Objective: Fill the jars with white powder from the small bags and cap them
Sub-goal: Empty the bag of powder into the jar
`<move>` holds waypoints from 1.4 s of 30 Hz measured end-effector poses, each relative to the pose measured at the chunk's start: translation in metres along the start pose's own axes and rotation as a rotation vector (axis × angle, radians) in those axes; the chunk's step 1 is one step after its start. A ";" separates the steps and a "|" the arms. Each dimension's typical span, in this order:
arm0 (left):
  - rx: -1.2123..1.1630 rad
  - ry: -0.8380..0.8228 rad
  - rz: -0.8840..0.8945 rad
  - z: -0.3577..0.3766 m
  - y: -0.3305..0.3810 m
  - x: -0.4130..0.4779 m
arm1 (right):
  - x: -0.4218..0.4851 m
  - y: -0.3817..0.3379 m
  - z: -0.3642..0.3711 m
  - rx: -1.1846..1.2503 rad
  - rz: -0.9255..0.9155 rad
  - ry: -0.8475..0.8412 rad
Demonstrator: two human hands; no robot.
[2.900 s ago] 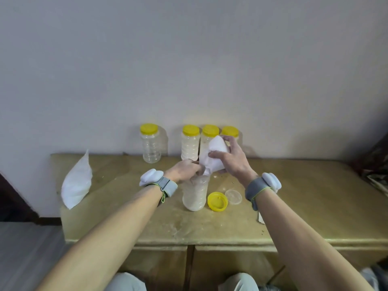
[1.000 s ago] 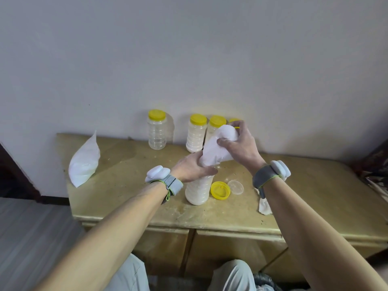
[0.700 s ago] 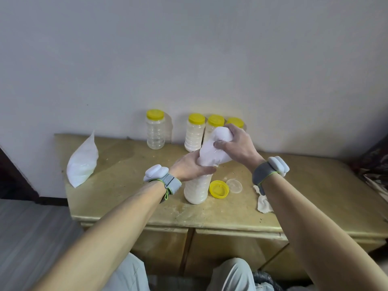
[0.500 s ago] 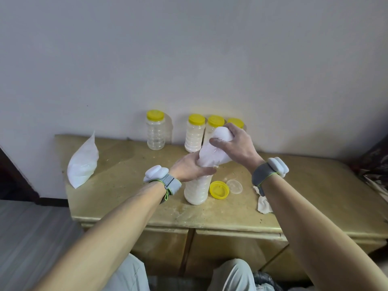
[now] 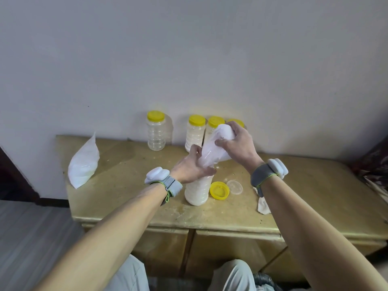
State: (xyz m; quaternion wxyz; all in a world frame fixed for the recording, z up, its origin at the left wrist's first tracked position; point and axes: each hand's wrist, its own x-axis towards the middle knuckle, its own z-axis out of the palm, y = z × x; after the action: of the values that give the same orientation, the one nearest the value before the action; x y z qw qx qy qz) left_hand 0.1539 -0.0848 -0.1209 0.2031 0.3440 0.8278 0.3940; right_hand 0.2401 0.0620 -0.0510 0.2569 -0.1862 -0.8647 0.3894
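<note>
fingers (image 5: 196,149) of left hand (image 5: 190,170) and right hand (image 5: 240,144) clamp the bag (image 5: 211,153), slanted mouth-down into upright jar (image 5: 197,193).

The jar (image 5: 197,192) is clear ribbed plastic. Above the jar, the bag (image 5: 210,154) I squeeze is thin, glossy plastic film; beside the jar, a smooth yellow plastic cap (image 5: 219,190). My tabletop (image 5: 315,196) looks worn, faintly shiny.
</note>
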 end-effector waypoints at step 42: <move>-0.134 -0.102 -0.010 -0.002 -0.003 0.007 | -0.001 -0.011 0.002 -0.135 0.063 -0.034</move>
State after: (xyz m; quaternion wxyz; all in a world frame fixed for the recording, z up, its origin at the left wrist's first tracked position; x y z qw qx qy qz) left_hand 0.1467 -0.0815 -0.1224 0.2694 0.3451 0.7898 0.4296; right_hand 0.2383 0.0535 -0.0440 0.2169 -0.2235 -0.8869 0.3412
